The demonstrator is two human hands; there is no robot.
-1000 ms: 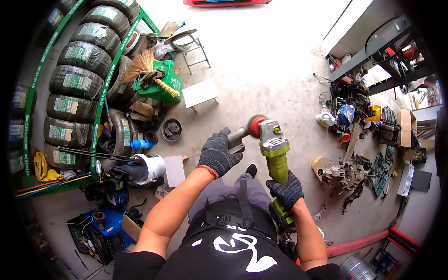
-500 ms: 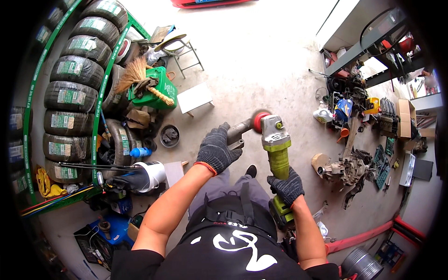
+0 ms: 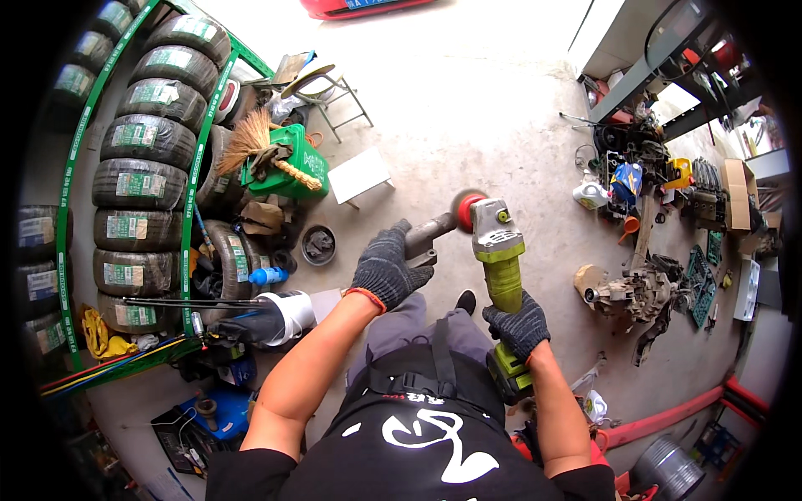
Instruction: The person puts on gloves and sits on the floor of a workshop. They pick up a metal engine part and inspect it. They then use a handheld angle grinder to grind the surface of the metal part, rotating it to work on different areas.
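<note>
The left hand, in a dark knit glove, is curled around a gray metal tubular part with a side lug, its fingers mostly closed; their far side is hidden. The part is held out in front of the body, its free end right by the red-backed wheel of a lime-green cordless angle grinder; whether the 2 touch I cannot tell. The right hand is wrapped around the grinder's body, fingers closed, above the battery pack. The wheel's rim is blurred, so it is probably spinning. To work well here, light, even pressure would serve best, turning the part a little between passes so no spot is overworked. With only 1 hand on the tool and nothing clamping the part, a catch could wrench either loose: a vise would be safer, or at least a firm grip, elbows tucked in, the left fingers well back from the wheel and the glove's knit clear of it.
</note>
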